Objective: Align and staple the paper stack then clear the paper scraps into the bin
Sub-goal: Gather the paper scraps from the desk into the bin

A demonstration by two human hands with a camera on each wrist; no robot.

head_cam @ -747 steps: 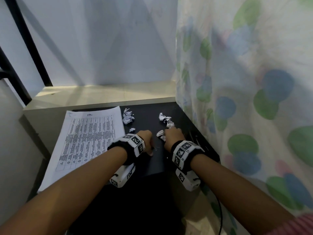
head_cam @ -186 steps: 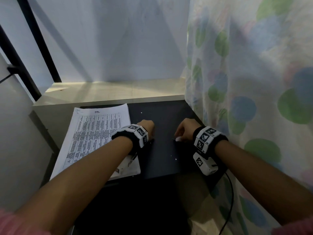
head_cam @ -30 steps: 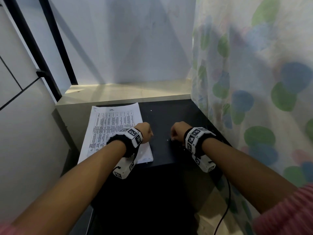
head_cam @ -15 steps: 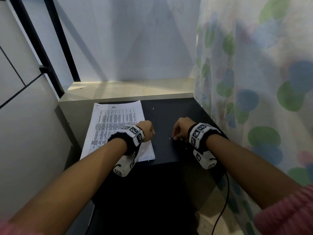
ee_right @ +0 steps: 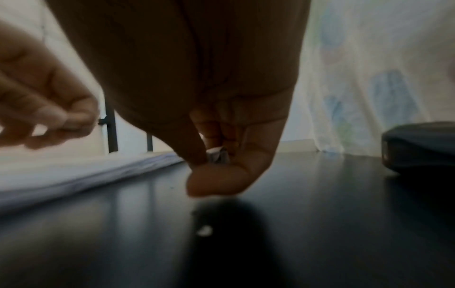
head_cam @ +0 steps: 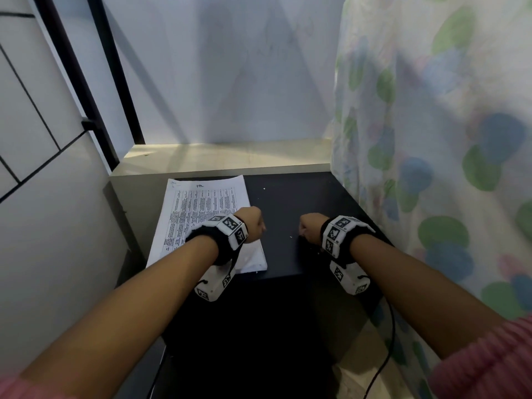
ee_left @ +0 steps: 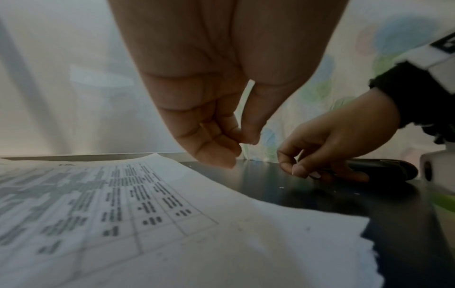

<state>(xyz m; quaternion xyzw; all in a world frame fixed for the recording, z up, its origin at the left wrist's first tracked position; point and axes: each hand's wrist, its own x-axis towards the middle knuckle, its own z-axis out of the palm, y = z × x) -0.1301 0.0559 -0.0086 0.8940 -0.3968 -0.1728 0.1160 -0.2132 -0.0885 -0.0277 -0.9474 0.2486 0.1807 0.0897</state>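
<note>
On the black glossy surface (head_cam: 290,254), a tiny white paper fleck (head_cam: 290,237) lies just left of the right hand (head_cam: 312,227), at centre frame; the right hand is nearer than the left hand (head_cam: 250,224). The right grip pinches a crumpled white scrap (ee_right: 218,155), fingers curled down. The left grip's fingertips are pinched together just above the surface; what they hold cannot be told. The white printed paper stack (head_cam: 201,214) lies left of centre, under the left wrist. A dark stapler (ee_left: 379,168) sits behind the right hand. Nothing blocks the fleck.
</note>
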